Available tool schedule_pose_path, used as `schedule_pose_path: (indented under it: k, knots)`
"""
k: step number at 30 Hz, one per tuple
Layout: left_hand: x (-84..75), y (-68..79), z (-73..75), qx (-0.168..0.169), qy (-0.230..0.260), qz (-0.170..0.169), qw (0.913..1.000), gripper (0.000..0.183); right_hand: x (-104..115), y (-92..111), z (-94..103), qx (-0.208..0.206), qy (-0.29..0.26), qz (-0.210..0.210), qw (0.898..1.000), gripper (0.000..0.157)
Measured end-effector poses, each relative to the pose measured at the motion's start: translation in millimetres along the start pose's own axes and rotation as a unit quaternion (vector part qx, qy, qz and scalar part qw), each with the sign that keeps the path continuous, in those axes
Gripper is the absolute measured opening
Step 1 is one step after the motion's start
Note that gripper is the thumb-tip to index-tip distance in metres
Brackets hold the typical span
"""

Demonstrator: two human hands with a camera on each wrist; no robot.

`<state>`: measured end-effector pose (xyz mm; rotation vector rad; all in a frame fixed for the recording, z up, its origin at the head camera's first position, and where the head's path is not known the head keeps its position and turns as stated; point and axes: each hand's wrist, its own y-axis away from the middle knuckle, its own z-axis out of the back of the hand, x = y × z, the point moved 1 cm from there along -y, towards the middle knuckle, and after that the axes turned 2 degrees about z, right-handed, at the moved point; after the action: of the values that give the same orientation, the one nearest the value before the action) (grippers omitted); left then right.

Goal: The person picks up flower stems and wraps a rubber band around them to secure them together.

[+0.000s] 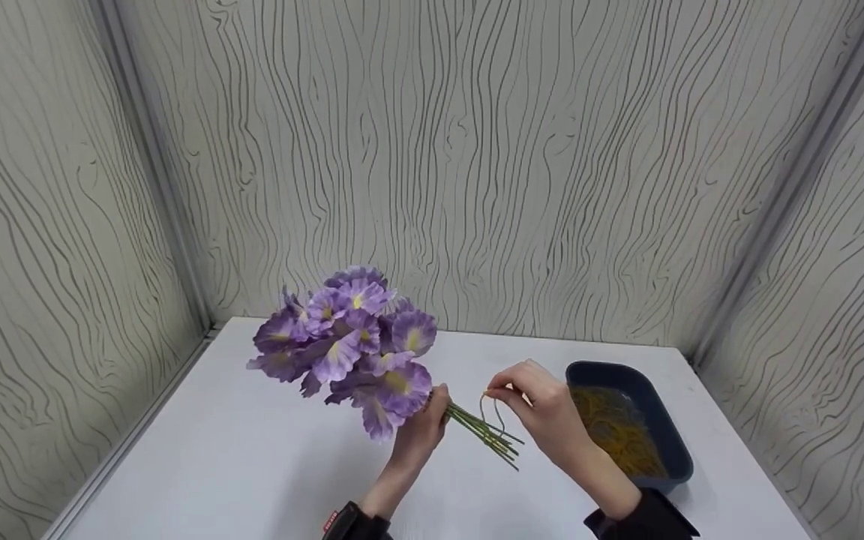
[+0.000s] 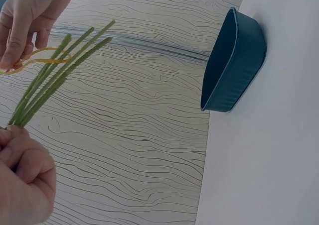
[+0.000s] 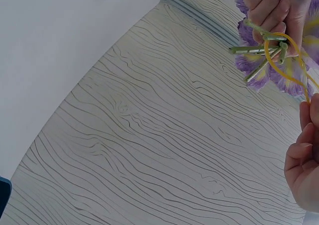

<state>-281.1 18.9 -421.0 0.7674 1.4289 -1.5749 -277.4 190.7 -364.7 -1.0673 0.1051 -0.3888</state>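
Note:
My left hand (image 1: pixel 422 430) grips a bunch of purple artificial flowers (image 1: pixel 361 337) by the stems, just under the blooms. The green stems (image 1: pixel 486 435) stick out of the fist toward the lower right, their cut ends spread a little. Between thumb and fingertips, my right hand (image 1: pixel 541 409) pinches a yellow rubber band (image 2: pixel 42 60). In the left wrist view the band's loop reaches across some of the stems near their ends. From the right wrist view the same loop (image 3: pixel 269 56) hangs around or in front of several stem ends.
A dark blue tub (image 1: pixel 668 427) holding many yellow rubber bands (image 1: pixel 616 431) stands on the white table (image 1: pixel 214 450), right of my right hand. Pale walls (image 1: pixel 432 165) with a wood-grain line pattern enclose the table at the back and both sides.

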Motion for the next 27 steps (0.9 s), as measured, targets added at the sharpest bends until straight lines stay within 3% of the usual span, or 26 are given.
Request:
schedule_pose_path:
  k: [2,5,9,14,23,27]
  knots:
    - [1.3,0.7,-2.3,0.005,0.003,-0.002,1.0,0.039,-1,-1,-1.3,-0.003,-0.003,0.0,1.0,0.028]
    - [-3.1,3.1,-4.8,0.019,0.051,0.028,0.9981,0.039,-1,-3,-4.0,-0.007,-0.008,-0.002,1.0,0.027]
    - [-22.6,10.8,-5.2,0.035,0.104,0.058,0.9923,0.036,-1,-5,-8.3,-0.004,-0.015,-0.017,1.0,0.025]
    - [-37.2,18.0,-5.6,0.05,0.127,0.068,0.9883,0.034,-1,-9,-14.0,-0.002,-0.031,-0.03,0.999,0.023]
    - [-36.5,24.1,-7.5,0.067,0.137,0.071,0.9857,0.035,-2,-17,-14.5,-0.017,-0.047,-0.03,0.998,0.023]
    - [-40.2,25.1,-5.7,0.059,0.102,0.04,0.9922,0.035,5,-24,-6.5,-0.022,-0.058,-0.051,0.997,0.021]
